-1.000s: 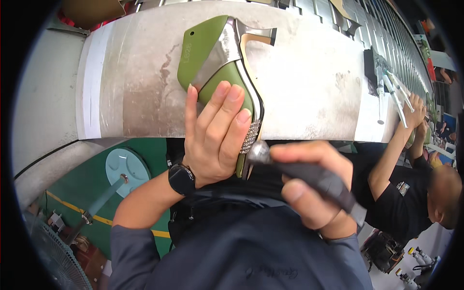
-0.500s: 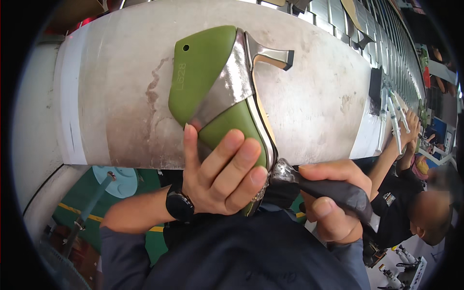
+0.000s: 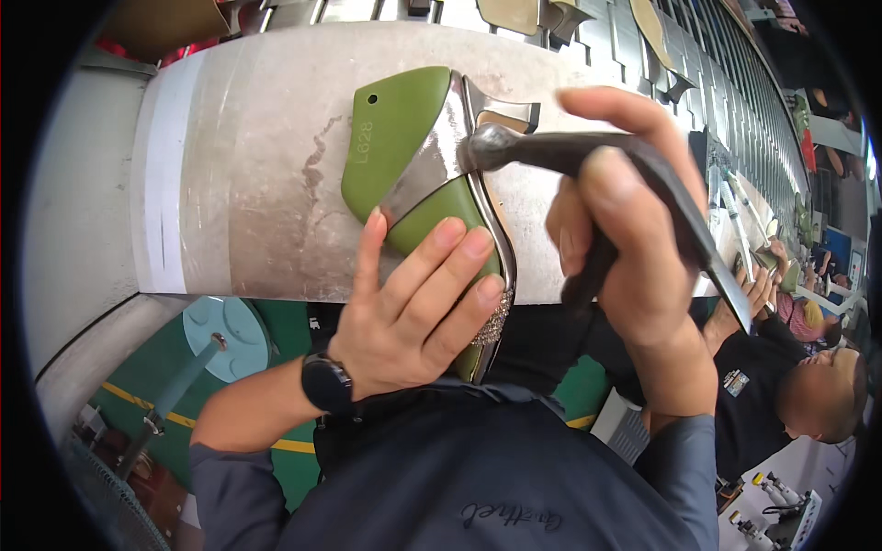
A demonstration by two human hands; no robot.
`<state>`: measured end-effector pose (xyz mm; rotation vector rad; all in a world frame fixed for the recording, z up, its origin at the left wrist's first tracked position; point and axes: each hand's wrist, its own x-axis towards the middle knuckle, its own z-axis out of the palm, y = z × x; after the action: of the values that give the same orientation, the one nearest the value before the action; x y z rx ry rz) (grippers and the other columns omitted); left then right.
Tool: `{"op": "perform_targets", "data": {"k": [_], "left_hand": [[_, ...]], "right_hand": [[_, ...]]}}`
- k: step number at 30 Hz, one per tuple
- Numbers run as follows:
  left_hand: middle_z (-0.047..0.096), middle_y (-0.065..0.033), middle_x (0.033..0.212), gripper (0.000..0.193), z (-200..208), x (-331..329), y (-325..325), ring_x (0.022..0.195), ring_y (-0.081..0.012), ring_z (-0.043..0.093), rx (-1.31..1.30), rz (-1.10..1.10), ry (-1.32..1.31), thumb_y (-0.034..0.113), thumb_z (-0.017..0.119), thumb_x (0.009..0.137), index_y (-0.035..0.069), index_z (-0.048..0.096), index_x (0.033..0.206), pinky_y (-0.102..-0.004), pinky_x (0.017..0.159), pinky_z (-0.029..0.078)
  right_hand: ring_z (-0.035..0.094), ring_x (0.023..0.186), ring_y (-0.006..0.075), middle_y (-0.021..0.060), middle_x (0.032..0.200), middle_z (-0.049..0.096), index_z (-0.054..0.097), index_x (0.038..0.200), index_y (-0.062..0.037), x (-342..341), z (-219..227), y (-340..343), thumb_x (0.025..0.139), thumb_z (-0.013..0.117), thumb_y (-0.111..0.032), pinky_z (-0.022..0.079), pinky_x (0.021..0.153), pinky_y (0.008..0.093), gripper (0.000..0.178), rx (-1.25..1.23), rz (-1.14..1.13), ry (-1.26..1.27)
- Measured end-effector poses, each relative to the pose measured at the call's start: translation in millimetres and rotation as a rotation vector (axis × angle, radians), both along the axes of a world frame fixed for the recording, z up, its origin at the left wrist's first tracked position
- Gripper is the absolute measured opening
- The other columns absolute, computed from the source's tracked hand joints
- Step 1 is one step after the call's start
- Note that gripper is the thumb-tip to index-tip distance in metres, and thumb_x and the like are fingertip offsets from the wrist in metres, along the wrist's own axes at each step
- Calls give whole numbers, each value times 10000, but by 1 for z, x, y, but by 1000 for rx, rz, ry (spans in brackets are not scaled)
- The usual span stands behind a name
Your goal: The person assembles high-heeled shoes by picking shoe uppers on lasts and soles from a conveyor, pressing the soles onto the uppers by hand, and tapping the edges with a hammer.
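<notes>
A high-heeled shoe [image 3: 448, 138] with metallic straps lies on its side, fitted on a green shoe last [image 3: 397, 129]. Its heel points right, and a band of glittering stones sits near the toe. My left hand [image 3: 404, 308] lies over the front of the last and grips it with the fingers spread across the green side; the thumb is hidden. My right hand [image 3: 634, 230] is closed round a dark shoemaker's hammer [image 3: 570, 151]. The hammer's rounded face is at the shoe's edge just below the heel; whether it touches cannot be made out. Its flat tail points down to the right.
Under the shoe is a worn, pale work surface [image 3: 248, 184]. A slatted metal conveyor [image 3: 606, 41] with other shoe parts [image 3: 654, 37] runs along the far side. Syringe-like tubes [image 3: 735, 216] lie at right, by a co-worker [image 3: 763, 395]. A light-blue round disc [image 3: 225, 338] stands lower left.
My right hand has lifted the hammer up and away from me, from near the toe to just below the heel. My left hand stays on the shoe, which sits slightly differently in view.
</notes>
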<state>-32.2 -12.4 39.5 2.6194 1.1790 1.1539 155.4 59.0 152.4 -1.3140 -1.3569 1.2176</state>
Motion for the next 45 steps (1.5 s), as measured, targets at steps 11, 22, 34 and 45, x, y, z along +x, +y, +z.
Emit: {"op": "perform_targets", "data": {"k": [11,22,34,45], "left_hand": [[176,-335,1711,1470,44,-31,81,1566,-533,261,-434,-234,120,410,980,526,-27,166,1670,-684,1209,311],[177,-357,1701,1523,40,-28,85,1560,-555,253,-457,-253,108,439,983,474,-11,158,1672,-695,1206,319],[185,-355,1698,1558,37,-27,86,1548,-558,276,-411,-238,115,402,993,436,7,142,1680,-643,1223,334],[137,-355,1712,1449,40,-12,69,1573,-560,210,-370,-153,184,497,942,586,-19,138,1675,-685,1219,283]], "right_hand": [[467,427,100,41,542,546,710,1072,12,33,-11,16,1069,545,-361,377,454,249,408,-300,-58,154],[411,369,92,36,485,492,688,1063,40,28,-4,58,1085,475,-375,338,416,240,467,-294,70,-23],[420,356,94,34,496,515,688,1022,59,40,-8,49,1035,521,-364,339,392,243,455,-237,182,5],[498,434,117,37,543,551,762,994,-25,49,-8,40,1029,610,-381,401,461,263,389,-297,54,127]]}}
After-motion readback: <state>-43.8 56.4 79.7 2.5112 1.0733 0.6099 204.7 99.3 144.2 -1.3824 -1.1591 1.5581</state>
